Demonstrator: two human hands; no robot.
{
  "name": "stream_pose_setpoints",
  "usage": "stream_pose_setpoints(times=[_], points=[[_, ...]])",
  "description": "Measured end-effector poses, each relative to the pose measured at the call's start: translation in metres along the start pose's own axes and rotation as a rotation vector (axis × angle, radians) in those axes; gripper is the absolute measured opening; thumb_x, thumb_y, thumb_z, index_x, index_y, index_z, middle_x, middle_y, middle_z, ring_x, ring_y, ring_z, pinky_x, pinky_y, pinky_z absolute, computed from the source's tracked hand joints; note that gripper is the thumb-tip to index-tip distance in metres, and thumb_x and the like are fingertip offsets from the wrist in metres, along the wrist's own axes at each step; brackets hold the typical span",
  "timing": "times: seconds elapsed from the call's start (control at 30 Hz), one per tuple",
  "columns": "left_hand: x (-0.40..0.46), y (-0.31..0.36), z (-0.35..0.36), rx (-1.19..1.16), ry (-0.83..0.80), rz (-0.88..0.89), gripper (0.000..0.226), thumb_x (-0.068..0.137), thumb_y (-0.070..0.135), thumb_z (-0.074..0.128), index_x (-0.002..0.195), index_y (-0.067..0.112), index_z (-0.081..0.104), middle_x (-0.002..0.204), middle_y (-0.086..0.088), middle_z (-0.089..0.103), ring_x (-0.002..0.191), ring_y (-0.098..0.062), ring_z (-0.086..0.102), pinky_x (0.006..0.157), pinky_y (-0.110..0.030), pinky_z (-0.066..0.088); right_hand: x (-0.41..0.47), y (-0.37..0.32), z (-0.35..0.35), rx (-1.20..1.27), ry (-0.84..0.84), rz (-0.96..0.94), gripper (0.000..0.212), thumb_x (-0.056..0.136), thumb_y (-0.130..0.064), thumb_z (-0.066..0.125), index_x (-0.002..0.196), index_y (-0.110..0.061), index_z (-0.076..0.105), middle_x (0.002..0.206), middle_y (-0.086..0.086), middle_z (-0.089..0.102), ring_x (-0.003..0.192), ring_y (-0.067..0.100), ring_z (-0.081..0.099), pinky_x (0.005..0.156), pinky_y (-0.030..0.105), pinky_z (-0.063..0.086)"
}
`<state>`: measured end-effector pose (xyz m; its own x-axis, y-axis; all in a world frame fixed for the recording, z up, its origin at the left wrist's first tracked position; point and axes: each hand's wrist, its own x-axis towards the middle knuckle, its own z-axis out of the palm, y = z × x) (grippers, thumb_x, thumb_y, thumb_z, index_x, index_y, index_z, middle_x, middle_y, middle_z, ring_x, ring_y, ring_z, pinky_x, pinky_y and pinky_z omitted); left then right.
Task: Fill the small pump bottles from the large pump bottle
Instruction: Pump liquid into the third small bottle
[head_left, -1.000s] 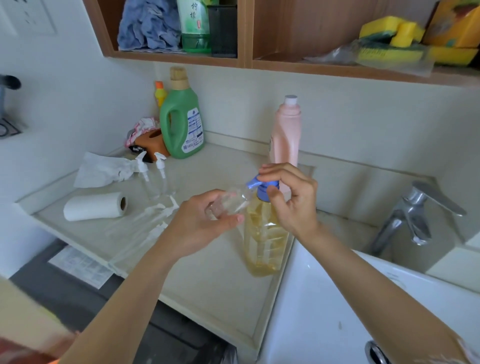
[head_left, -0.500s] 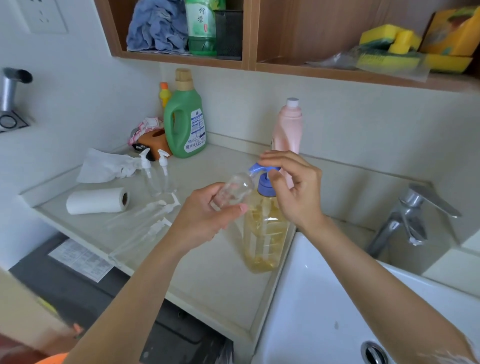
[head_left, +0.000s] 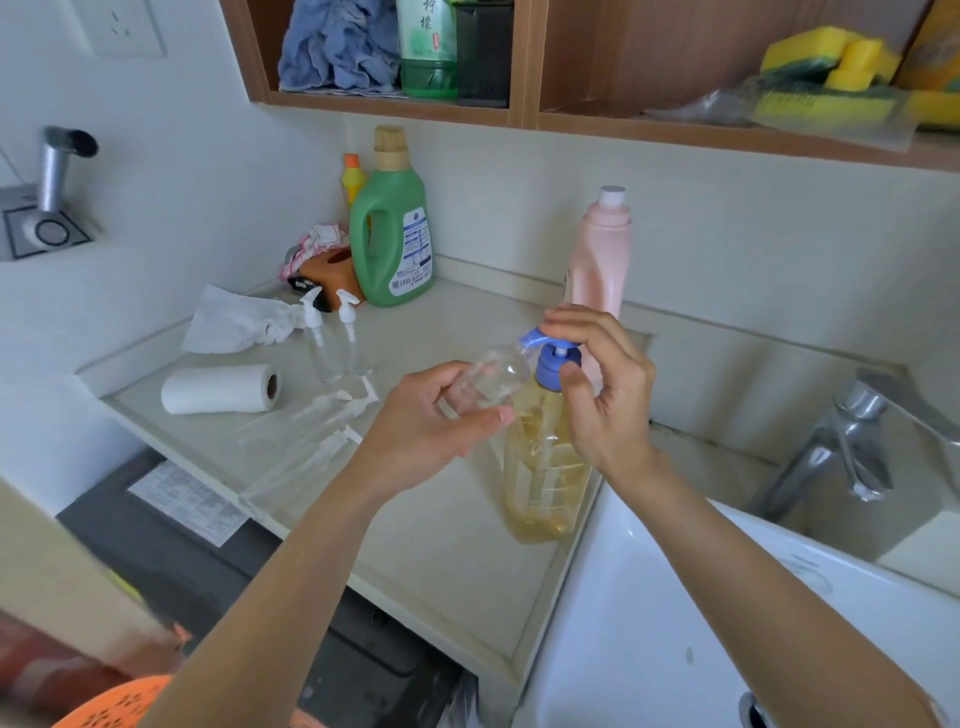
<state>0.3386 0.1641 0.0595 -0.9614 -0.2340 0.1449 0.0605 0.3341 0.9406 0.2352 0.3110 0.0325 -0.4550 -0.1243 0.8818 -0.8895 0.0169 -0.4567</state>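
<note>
A large clear bottle of yellow liquid (head_left: 545, 467) with a blue pump head (head_left: 556, 358) stands near the counter's right edge. My left hand (head_left: 436, 421) grips a small empty clear bottle (head_left: 488, 376), tilted with its mouth under the blue spout. My right hand (head_left: 602, 395) is curled around the pump head, fingers on top and thumb against the blue collar. Two small clear bottles with white pumps (head_left: 332, 338) stand further back on the left. Two loose white pump tops (head_left: 343, 410) lie on the counter beside them.
A paper towel roll (head_left: 218, 388) and crumpled tissue (head_left: 234, 325) lie at the left. A green detergent jug (head_left: 392, 234) and pink bottle (head_left: 597, 254) stand against the wall. A white sink (head_left: 701, 623) with a metal tap (head_left: 852, 441) is on the right. Shelves hang overhead.
The pump head sits slightly higher under my right hand than a second ago. The small bottle stays at the spout. The view has shifted a little.
</note>
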Motion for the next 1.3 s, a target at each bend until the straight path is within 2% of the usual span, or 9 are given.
stream_pose_setpoints(times=[0.07,0.4,0.53,0.67,0.87,1.0,1.1,1.23,1.3], points=[[0.0,0.0,0.0,0.015,0.004,0.012,0.023,0.079,0.02,0.076,0.1,0.017,0.068,0.051,0.011,0.05,0.035,-0.003,0.041,0.038,-0.009,0.029,0.002,0.002,-0.001,-0.009,0.0,-0.004,0.03,0.085,-0.008,0.045,0.097,0.003,0.069,0.103,0.014,0.066,0.103,0.029,0.062,0.092,0.036,0.049],[0.005,-0.003,0.001,0.005,0.014,0.045,0.025,0.079,0.019,0.076,0.102,0.017,0.068,0.049,0.011,0.05,0.036,-0.004,0.04,0.038,-0.01,0.029,0.0,0.002,-0.005,0.008,-0.008,-0.007,0.029,0.087,-0.007,0.044,0.102,-0.002,0.068,0.107,0.013,0.066,0.107,0.028,0.061,0.096,0.037,0.047],[0.005,-0.006,0.003,0.014,0.031,0.059,0.023,0.078,0.019,0.077,0.099,0.018,0.069,0.049,0.011,0.049,0.038,-0.004,0.042,0.039,-0.011,0.031,0.003,0.002,-0.004,0.005,0.013,-0.003,0.029,0.083,-0.005,0.043,0.095,-0.002,0.069,0.1,0.008,0.066,0.102,0.026,0.063,0.092,0.032,0.048],[0.001,-0.012,0.001,0.051,0.044,0.059,0.022,0.075,0.024,0.079,0.094,0.02,0.069,0.057,0.008,0.052,0.045,-0.01,0.048,0.041,-0.012,0.032,-0.001,-0.003,0.003,-0.038,0.044,0.007,0.03,0.078,-0.005,0.042,0.085,0.002,0.07,0.09,0.008,0.066,0.096,0.026,0.064,0.085,0.028,0.049],[-0.003,-0.009,0.003,0.021,0.051,0.056,0.02,0.078,0.022,0.077,0.095,0.016,0.069,0.054,0.006,0.05,0.038,-0.003,0.042,0.04,-0.01,0.032,0.008,-0.014,0.001,-0.115,-0.012,0.027,0.027,0.076,-0.007,0.044,0.082,0.0,0.069,0.087,0.003,0.064,0.082,0.02,0.062,0.069,0.024,0.048],[-0.004,-0.003,0.004,-0.007,0.062,0.061,0.019,0.079,0.024,0.076,0.095,0.017,0.069,0.06,0.002,0.054,0.044,-0.006,0.047,0.04,-0.01,0.031,0.022,-0.023,-0.012,-0.163,-0.116,0.026,0.027,0.079,-0.009,0.047,0.089,-0.002,0.071,0.092,0.001,0.065,0.085,0.017,0.062,0.078,0.019,0.047],[-0.003,-0.001,0.005,-0.007,0.075,0.064,0.019,0.079,0.026,0.076,0.095,0.019,0.069,0.065,-0.001,0.056,0.051,-0.01,0.052,0.04,-0.011,0.033,0.029,-0.024,-0.017,-0.19,-0.145,0.041,0.025,0.082,-0.01,0.049,0.09,-0.004,0.072,0.092,0.0,0.067,0.088,0.018,0.064,0.084,0.022,0.048],[-0.004,-0.003,0.005,0.008,0.061,0.044,0.022,0.078,0.031,0.076,0.097,0.021,0.069,0.064,-0.002,0.056,0.046,-0.007,0.05,0.041,-0.012,0.033,0.022,-0.024,-0.011,-0.176,-0.08,0.053,0.026,0.084,-0.011,0.049,0.09,-0.003,0.073,0.093,0.0,0.067,0.091,0.009,0.063,0.086,0.016,0.045],[-0.004,-0.005,0.006,0.002,0.047,0.032,0.02,0.079,0.03,0.076,0.096,0.021,0.07,0.062,-0.002,0.053,0.045,-0.005,0.047,0.04,-0.011,0.033,0.017,-0.022,-0.007,-0.15,-0.027,0.062,0.027,0.082,-0.009,0.047,0.088,-0.001,0.072,0.092,0.004,0.067,0.092,0.009,0.063,0.087,0.015,0.044]])
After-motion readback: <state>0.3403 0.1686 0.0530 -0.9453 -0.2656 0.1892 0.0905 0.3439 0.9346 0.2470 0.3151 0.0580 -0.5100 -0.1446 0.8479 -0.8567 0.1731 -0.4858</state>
